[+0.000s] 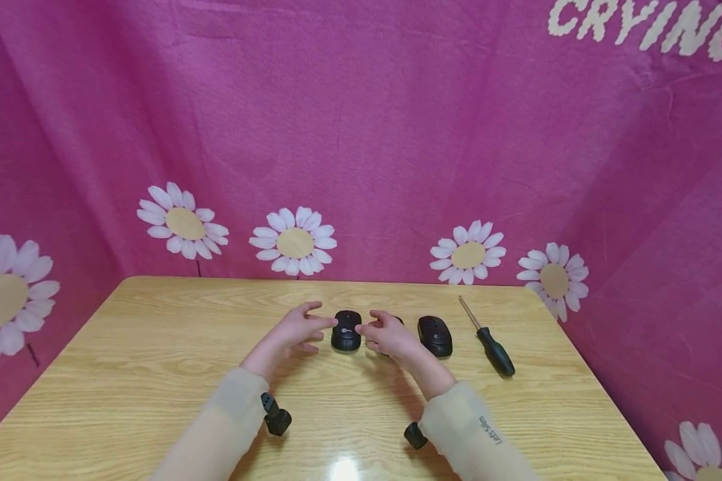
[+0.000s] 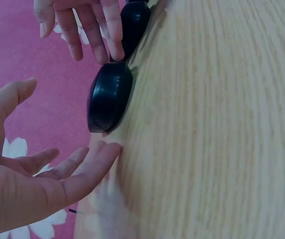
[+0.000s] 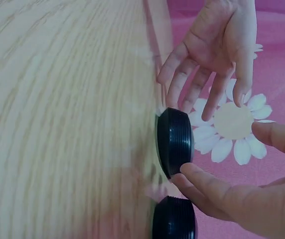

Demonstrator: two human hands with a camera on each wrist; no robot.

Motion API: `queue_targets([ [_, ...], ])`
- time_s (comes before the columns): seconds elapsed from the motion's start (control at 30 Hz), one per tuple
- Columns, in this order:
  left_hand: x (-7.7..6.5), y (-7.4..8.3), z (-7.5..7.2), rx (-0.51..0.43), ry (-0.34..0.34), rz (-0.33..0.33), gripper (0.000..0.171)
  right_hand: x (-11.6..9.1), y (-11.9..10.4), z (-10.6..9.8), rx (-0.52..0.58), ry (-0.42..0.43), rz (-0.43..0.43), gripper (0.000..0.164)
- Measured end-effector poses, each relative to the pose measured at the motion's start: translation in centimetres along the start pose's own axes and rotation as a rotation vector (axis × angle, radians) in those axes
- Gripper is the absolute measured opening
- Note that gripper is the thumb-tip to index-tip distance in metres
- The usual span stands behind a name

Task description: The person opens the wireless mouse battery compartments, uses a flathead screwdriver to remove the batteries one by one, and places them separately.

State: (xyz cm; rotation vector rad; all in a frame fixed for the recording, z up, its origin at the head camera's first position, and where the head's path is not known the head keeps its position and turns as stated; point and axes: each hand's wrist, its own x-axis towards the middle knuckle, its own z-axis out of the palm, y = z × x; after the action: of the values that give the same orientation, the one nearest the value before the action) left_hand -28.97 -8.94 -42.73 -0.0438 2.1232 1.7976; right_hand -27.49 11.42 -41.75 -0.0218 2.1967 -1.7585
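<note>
A black computer mouse [image 1: 346, 332] lies on the wooden table between the two hands. To its left is my left hand [image 1: 297, 330], fingers spread and fairly straight, holding nothing; a small gap shows in the left wrist view. On the other side, my right hand [image 1: 392, 336] extends its fingers toward the mouse. In the right wrist view its fingertips [image 3: 188, 168] are at the mouse's side; I cannot tell whether they touch. A second mouse [image 3: 175, 221] is mostly hidden behind the right hand in the head view.
A third black mouse [image 1: 435, 336] lies right of the right hand. Farther right is a screwdriver [image 1: 495, 351] with a dark green handle, its shaft pointing to the back. A pink cloth [image 1: 361, 133] with daisies hangs behind the table [image 1: 156, 374].
</note>
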Motion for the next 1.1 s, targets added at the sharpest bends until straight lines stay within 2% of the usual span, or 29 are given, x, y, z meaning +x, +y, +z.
queue_targets([
  [0.33, 1.1, -1.2, 0.2, -0.092, -0.09, -0.007, 0.072, 0.3, 0.6, 1.3, -0.137, 0.011, 0.046, 0.077],
  [0.7, 1.6, -1.6, 0.6, -0.085, -0.085, 0.013, 0.067, 0.5, 0.5, 2.0, -0.237, 0.044, 0.038, 0.075],
  [0.83, 1.5, -1.7, 0.7, -0.094, -0.067, 0.023, 0.063, 0.6, 0.5, 2.2, -0.215, 0.051, 0.031, 0.072],
  [1.1, 1.3, -1.9, 1.0, -0.121, 0.009, 0.032, 0.062, 0.3, 0.7, 2.0, -0.088, 0.048, -0.003, 0.067],
])
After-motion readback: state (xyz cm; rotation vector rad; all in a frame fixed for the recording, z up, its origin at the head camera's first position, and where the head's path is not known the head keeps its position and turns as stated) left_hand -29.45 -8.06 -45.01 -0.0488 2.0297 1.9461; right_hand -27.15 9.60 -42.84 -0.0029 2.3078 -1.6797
